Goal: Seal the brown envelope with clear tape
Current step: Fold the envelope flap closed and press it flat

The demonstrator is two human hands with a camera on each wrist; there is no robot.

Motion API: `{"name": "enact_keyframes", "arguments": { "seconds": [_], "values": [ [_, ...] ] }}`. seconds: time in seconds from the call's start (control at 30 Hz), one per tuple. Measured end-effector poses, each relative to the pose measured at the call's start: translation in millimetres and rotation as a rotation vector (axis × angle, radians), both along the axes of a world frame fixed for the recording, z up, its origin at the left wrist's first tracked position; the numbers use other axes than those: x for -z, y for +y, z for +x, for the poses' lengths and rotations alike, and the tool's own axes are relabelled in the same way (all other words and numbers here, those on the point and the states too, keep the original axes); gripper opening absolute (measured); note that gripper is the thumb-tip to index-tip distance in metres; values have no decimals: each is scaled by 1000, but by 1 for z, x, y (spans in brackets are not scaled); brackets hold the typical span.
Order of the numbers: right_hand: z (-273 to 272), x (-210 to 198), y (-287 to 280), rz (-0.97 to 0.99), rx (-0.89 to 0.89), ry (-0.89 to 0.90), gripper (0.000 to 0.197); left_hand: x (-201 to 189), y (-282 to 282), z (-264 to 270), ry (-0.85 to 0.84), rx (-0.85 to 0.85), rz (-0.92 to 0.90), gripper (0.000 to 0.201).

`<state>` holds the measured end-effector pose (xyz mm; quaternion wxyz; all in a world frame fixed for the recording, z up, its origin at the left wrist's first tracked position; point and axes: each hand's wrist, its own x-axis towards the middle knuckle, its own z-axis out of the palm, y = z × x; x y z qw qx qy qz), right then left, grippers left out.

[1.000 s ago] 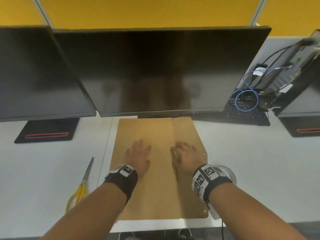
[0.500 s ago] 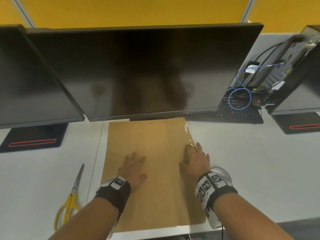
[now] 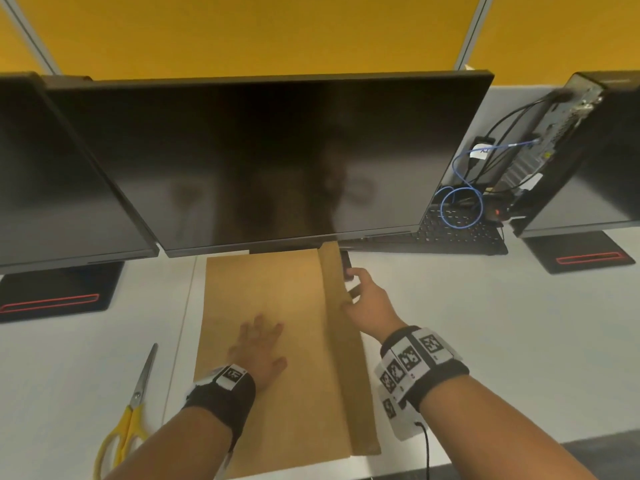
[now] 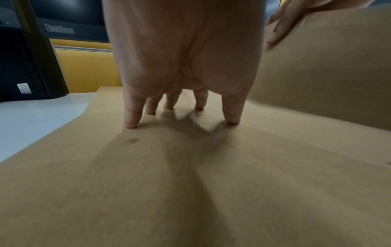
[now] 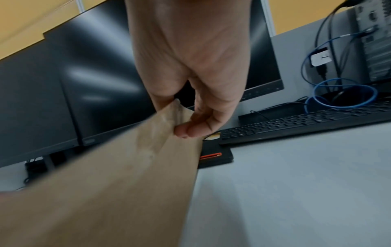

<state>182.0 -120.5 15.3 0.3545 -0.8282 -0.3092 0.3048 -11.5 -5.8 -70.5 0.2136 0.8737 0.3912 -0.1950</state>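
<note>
Two hands share the brown envelope at the surface's centre: your left hand presses spread fingers flat; your right hand pinches the raised flap at 3 o'clock. Fold it flat before taping.

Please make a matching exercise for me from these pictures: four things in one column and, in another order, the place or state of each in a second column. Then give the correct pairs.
Things
1. left hand
2. right hand
3. scissors
4. keyboard

Place or state
A. lies on the desk, left of the envelope
B. pinches the raised flap
C. presses spread fingertips on the envelope
D. lies beyond the envelope, to its right, under a blue cable

Pairs: 1-C, 2-B, 3-A, 4-D
</note>
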Motion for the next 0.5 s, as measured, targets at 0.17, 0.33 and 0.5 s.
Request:
{"name": "enact_keyframes", "arguments": {
  "seconds": [0.17, 0.33, 0.5],
  "values": [
    [-24, 6, 13, 8, -75, 65, 42, 2, -1, -4, -19, -6, -1, 73],
    [-46, 24, 21, -70, -302, 106, 55, -7, 1, -3, -148, -78, -90, 51],
    [-60, 52, 21, -224, -531, -96, 48, -23, 5, -9, -411, -188, -131, 47]
  ]
}}
